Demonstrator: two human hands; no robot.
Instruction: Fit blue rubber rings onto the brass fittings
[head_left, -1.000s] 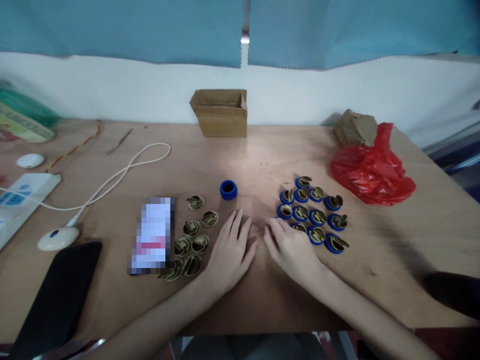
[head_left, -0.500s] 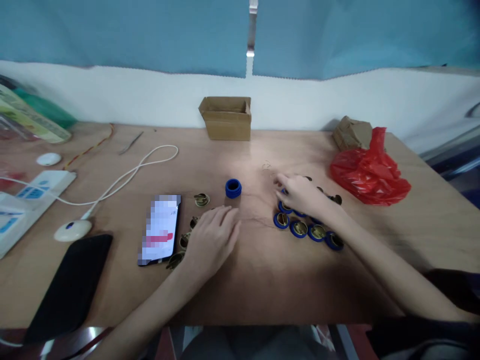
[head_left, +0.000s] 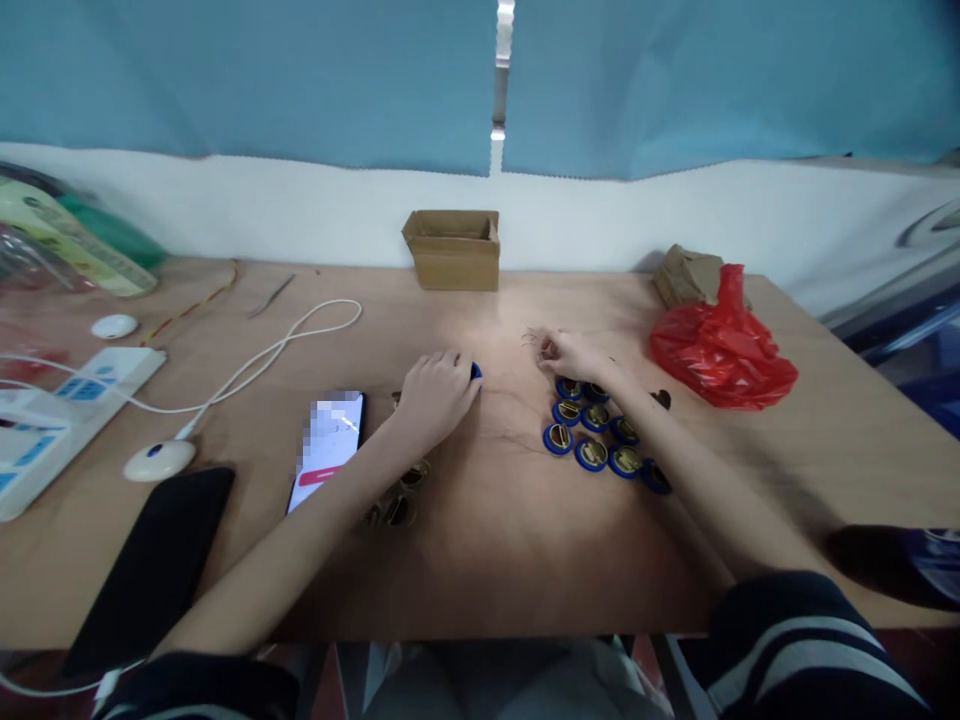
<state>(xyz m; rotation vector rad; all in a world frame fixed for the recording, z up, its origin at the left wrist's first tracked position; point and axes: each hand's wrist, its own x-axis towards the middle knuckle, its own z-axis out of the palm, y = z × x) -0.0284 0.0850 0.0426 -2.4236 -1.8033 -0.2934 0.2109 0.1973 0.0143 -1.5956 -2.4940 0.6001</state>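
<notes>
My left hand [head_left: 441, 392] is closed around a short stack of blue rings [head_left: 475, 371], most of which it hides. Below that wrist lie several round gold-coloured pieces with metal clips [head_left: 400, 510], partly covered by my forearm. Over on the right, my right hand [head_left: 571, 354] has its fingers curled together; whatever they pinch is too small to make out. Thin wire-like bits [head_left: 529, 338] lie just left of its fingertips. Several blue-rimmed round pieces with gold-coloured backs [head_left: 592, 453] sit in rows beneath and beside the right forearm.
A phone with a lit screen [head_left: 327, 450] lies left of my left forearm, with a black phone [head_left: 154, 565] further left. A white cable [head_left: 259, 350] loops near a power strip [head_left: 82, 420]. Behind are a cardboard box [head_left: 456, 262] and a red plastic bag [head_left: 720, 355].
My left hand has moved up and closed over the blue ring stack. My right hand has shifted slightly left and up, toward the wire bits. The gold-coloured pieces lie further right.
</notes>
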